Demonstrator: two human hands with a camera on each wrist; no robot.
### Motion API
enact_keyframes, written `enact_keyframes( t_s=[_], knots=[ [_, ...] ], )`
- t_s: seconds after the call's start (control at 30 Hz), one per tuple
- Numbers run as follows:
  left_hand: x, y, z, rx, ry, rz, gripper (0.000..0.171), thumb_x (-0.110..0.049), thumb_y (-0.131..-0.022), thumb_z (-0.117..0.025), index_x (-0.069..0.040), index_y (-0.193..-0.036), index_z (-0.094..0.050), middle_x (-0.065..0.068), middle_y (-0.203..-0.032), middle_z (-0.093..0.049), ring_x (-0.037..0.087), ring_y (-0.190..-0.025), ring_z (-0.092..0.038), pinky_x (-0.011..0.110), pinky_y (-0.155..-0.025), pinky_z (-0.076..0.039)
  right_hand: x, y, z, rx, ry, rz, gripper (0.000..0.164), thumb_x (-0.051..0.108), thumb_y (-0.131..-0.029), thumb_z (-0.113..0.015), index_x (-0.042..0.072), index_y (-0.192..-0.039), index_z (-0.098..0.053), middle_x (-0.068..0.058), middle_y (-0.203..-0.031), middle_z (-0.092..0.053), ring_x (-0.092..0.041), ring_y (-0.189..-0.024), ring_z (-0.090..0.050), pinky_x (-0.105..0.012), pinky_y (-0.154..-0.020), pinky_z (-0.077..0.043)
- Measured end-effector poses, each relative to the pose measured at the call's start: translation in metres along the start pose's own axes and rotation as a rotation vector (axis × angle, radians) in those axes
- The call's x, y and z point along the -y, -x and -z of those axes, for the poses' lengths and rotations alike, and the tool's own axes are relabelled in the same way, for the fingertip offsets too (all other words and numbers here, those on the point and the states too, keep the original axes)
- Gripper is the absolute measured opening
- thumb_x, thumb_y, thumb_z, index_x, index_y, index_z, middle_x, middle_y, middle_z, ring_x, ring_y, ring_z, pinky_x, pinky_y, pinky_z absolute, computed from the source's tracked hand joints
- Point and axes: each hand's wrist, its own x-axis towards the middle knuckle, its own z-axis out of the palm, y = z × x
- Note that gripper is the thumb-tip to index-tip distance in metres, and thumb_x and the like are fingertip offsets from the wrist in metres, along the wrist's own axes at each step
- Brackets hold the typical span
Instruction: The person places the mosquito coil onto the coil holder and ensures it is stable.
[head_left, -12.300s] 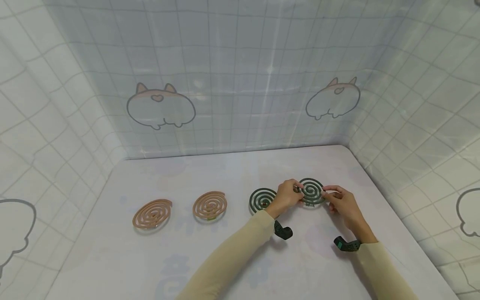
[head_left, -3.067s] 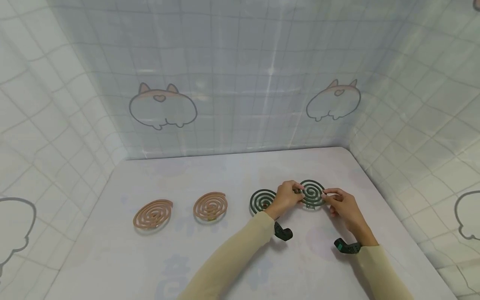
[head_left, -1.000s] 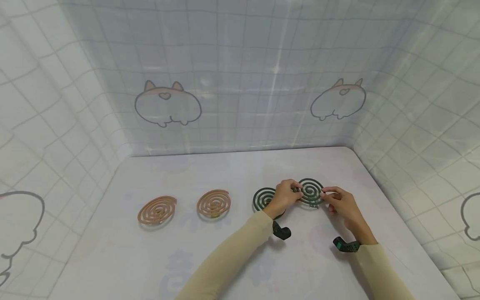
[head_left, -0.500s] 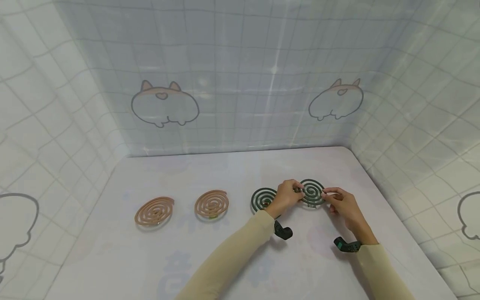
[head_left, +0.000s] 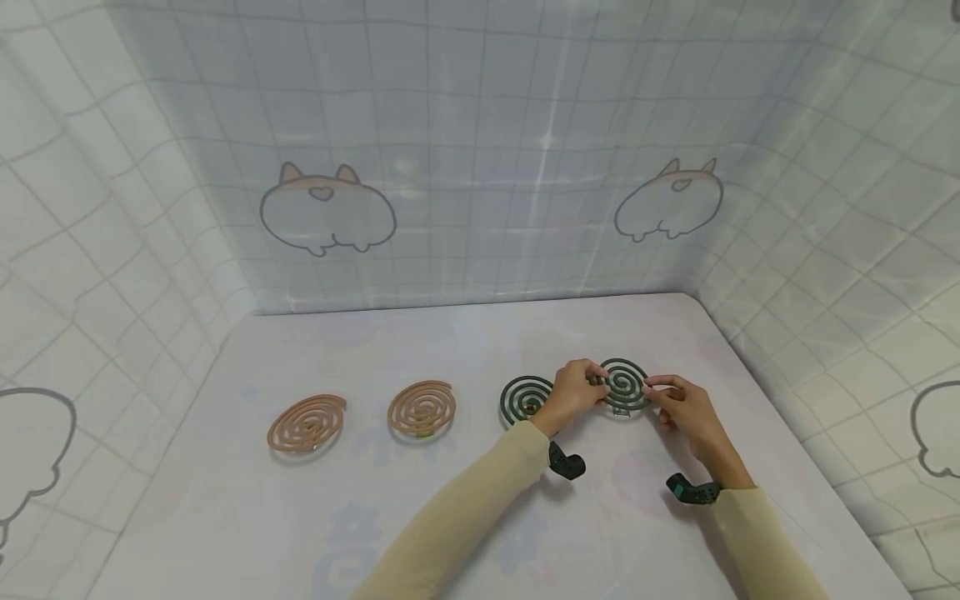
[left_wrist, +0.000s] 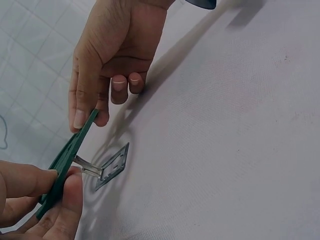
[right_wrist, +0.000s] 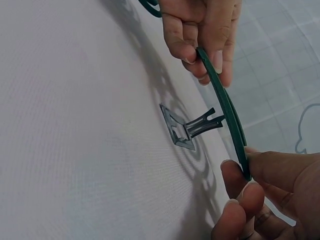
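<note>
A dark green mosquito coil (head_left: 623,383) sits over a small metal stand (right_wrist: 177,127), whose upright prong meets the coil's underside near its middle. My left hand (head_left: 577,392) pinches the coil's left rim, and my right hand (head_left: 682,408) pinches its right rim. Seen edge-on in the left wrist view, the green coil (left_wrist: 67,162) is held level above the stand's flat base (left_wrist: 114,167), which rests on the table. Beside my left wrist lies a second green mosquito coil (head_left: 517,400), partly hidden by that hand and forearm.
Two brown mosquito coils stand raised on the left side of the table: one far left (head_left: 306,423), the other (head_left: 422,408) nearer the middle. White grid-patterned curtains (head_left: 480,167) rise behind and on both sides of the white table (head_left: 300,525).
The hands stay on the same green coil throughout, with only tiny shifts. The head view drifts slightly; the other coils keep their places.
</note>
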Motion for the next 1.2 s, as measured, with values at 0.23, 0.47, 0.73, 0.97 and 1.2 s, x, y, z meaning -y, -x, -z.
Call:
enact_keyframes(
  t_s=[0.23, 0.47, 0.73, 0.97, 1.2],
  knots=[
    [0.0003, -0.0005, 0.0002, 0.003, 0.017, -0.004, 0.019, 0.005, -0.094, -0.072, 0.001, -0.111, -0.070, 0.005, -0.089, -0.059, 0.025, -0.075, -0.072, 0.035, -0.071, -0.062, 0.0017, -0.0008, -0.0013, 0.008, -0.014, -0.001, 0.044, 0.026, -0.100, -0.072, 0.000, -0.133, -0.059, -0.004, -0.089, -0.064, -0.011, -0.063, -0.052, -0.025, -0.054, -0.049],
    [0.0000, 0.0001, 0.0019, 0.010, 0.015, -0.012, 0.019, 0.005, -0.094, -0.071, 0.002, -0.113, -0.069, 0.005, -0.089, -0.059, 0.025, -0.076, -0.072, 0.034, -0.071, -0.062, 0.0056, 0.0010, -0.0020, 0.008, -0.001, -0.017, 0.045, 0.026, -0.100, -0.072, 0.000, -0.134, -0.058, -0.002, -0.088, -0.062, -0.011, -0.063, -0.051, -0.025, -0.054, -0.048],
    [-0.0004, 0.0010, 0.0023, -0.003, 0.018, 0.001, 0.018, 0.006, -0.093, -0.072, 0.000, -0.110, -0.070, 0.005, -0.089, -0.059, 0.028, -0.074, -0.072, 0.035, -0.070, -0.062, 0.0058, 0.0017, -0.0038, 0.009, -0.003, -0.014, 0.045, 0.027, -0.100, -0.072, 0.000, -0.134, -0.058, -0.003, -0.090, -0.064, -0.011, -0.063, -0.052, -0.025, -0.054, -0.049],
    [0.0001, -0.0007, 0.0012, 0.001, 0.040, 0.005, 0.019, 0.006, -0.094, -0.071, 0.001, -0.112, -0.069, 0.005, -0.089, -0.058, 0.024, -0.074, -0.070, 0.035, -0.071, -0.062, 0.0022, -0.0022, -0.0027, -0.007, -0.015, 0.001, 0.044, 0.026, -0.100, -0.072, 0.001, -0.133, -0.059, -0.005, -0.088, -0.063, -0.011, -0.063, -0.052, -0.025, -0.054, -0.050],
    [0.0007, -0.0009, 0.0015, -0.005, 0.016, 0.007, 0.018, 0.006, -0.093, -0.072, 0.000, -0.110, -0.070, 0.005, -0.089, -0.059, 0.023, -0.072, -0.070, 0.033, -0.068, -0.062, 0.0020, -0.0037, -0.0022, 0.008, 0.009, -0.007, 0.047, 0.030, -0.099, -0.072, 0.001, -0.134, -0.058, -0.001, -0.087, -0.063, -0.011, -0.064, -0.051, -0.025, -0.054, -0.048]
  ],
)
